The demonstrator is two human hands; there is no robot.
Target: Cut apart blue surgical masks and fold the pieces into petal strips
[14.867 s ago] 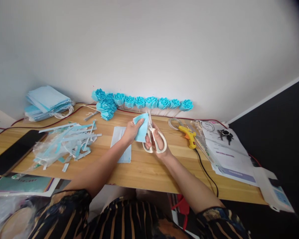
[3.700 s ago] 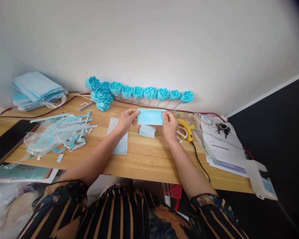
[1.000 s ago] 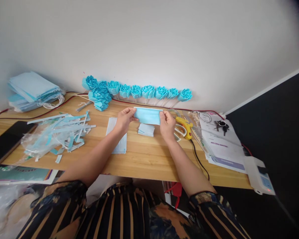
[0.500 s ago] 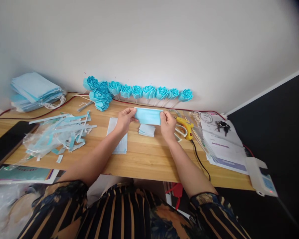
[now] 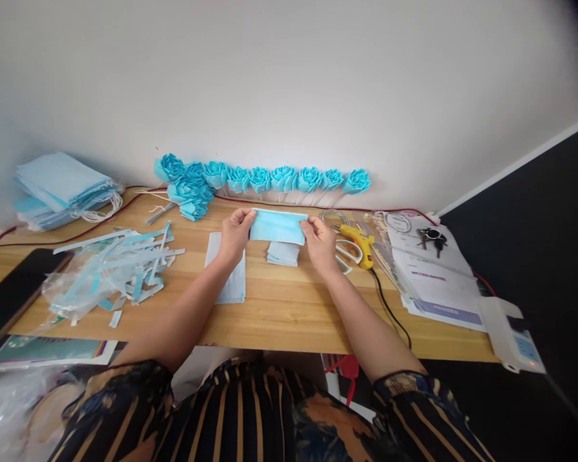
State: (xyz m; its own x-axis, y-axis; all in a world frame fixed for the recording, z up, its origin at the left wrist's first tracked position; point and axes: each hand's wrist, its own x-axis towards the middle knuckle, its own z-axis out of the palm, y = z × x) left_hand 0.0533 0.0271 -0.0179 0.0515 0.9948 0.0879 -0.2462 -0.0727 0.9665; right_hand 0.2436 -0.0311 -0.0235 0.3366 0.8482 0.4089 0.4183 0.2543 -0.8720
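Note:
Stretched flat between my two hands is a light blue piece of face mask fabric, held above the desk. My left hand pinches its left end, thumb on top. On the other end, my right hand has the same pinch. Just below the fabric lies a small stack of cut pale blue pieces, partly covered by it. A longer pile of flat pale mask pieces rests on the desk, partly hidden behind my left hand and forearm.
Blue fabric flowers line the wall. Whole masks are stacked at the left, near scrap strips and a phone. Right of my hands are scissors, a yellow glue gun, papers, keys and a power strip.
My hands and the fabric have shifted slightly left in view, and the fabric's face looks a little more tilted. Both ends stay gripped. The camera view has turned slightly.

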